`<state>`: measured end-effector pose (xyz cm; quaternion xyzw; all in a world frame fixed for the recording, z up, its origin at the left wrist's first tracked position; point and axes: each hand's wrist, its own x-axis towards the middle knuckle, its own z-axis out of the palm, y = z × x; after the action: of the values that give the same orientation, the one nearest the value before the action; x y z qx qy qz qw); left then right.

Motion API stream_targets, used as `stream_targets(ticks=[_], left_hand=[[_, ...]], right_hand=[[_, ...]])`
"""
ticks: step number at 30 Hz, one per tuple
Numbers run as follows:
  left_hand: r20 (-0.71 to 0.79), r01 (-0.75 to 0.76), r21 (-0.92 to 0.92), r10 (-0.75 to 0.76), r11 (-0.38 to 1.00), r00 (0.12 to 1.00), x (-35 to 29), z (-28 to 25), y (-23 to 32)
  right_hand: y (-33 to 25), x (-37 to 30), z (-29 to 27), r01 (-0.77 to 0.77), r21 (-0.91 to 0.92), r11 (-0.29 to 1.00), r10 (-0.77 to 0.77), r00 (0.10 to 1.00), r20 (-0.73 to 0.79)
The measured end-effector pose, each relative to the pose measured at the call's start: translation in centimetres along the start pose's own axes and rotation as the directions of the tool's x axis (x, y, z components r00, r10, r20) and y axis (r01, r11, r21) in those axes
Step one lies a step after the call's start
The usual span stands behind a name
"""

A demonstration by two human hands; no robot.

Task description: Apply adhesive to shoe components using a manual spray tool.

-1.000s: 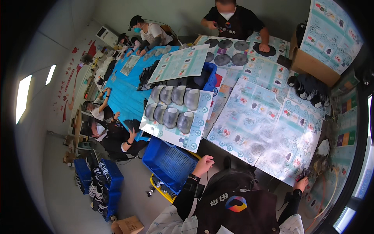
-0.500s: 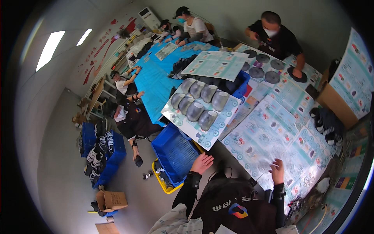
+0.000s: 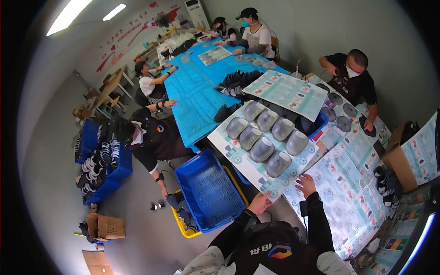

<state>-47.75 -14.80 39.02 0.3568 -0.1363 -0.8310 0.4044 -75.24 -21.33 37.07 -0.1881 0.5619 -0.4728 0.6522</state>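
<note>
A white patterned board (image 3: pixel 270 185) carries several grey, rounded, shell-like pieces (image 3: pixel 261 150) in rows. It slants across the space ahead of me, partly over a blue crate (image 3: pixel 319 126). My left hand (image 3: pixel 260 203) has its fingers closed on the board's near corner. By the board's right edge, my right hand (image 3: pixel 306 185) is raised with its fingers apart and bent. Whether it touches the edge I cannot tell. Behind the pieces, a second patterned board (image 3: pixel 286 95) lies over dark items.
An empty-looking blue basket (image 3: pixel 208 183) rests on a yellow crate (image 3: pixel 192 234) to my left. A co-worker (image 3: pixel 151 137) bends beside it. Another person (image 3: pixel 355 78) handles dark round pieces on the patterned table (image 3: pixel 334 183). A blue-covered table (image 3: pixel 190 98) extends beyond.
Both my hands have reached forward to the piece-laden board; my left hand has taken its near corner. My view has shifted. The co-worker at left now leans lower toward the yellow crate.
</note>
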Motion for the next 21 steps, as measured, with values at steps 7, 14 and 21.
stream_targets(ticks=[7, 14, 21], left_hand=[[-0.027, 0.013, 0.054, -0.011, 0.998, 1.000, -1.3, -0.8, 2.1], [-0.102, -0.049, 0.140, 0.063, 0.989, 0.993, -4.7, -4.6, 6.0], [-0.066, -0.148, 0.131, 0.157, 0.980, 0.985, -3.3, -5.0, 4.2]], right_hand=[[-2.5, 3.0, 2.8, 0.038, 0.107, 0.994, -0.042, 0.998, 0.035], [-1.9, 3.8, 2.3, -0.116, 0.056, 0.992, 0.100, 0.968, 0.232], [0.1, 5.3, 1.3, -0.113, 0.088, 0.990, 0.086, 0.960, 0.267]])
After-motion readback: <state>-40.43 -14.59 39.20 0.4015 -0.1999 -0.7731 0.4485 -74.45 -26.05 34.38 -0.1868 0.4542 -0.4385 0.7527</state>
